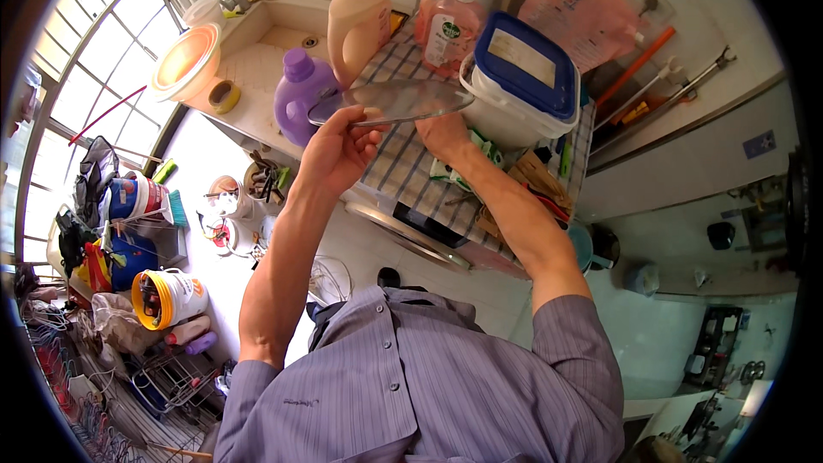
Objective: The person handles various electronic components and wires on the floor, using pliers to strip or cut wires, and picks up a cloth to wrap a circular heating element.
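Observation:
A round glass pot lid (403, 101) with a thin rim is held nearly level above the checked cloth (377, 150) on top of the washing machine. My left hand (339, 144) pinches the lid's near left rim between thumb and fingers. Close under the lid's right edge is my right hand (443, 135), its fingers hidden from view. Beside that hand lies a green and white packet (476, 163). A lidded white tub (506, 111) with a blue box lid (527, 69) on top stands just to the right.
Beyond the lid stand a purple detergent bottle (302, 99), a beige jug with a red cap (358, 21) and pink pump bottles (450, 30). The sink (283, 43) is at the back left. Buckets (176, 298) and tools crowd the floor at left.

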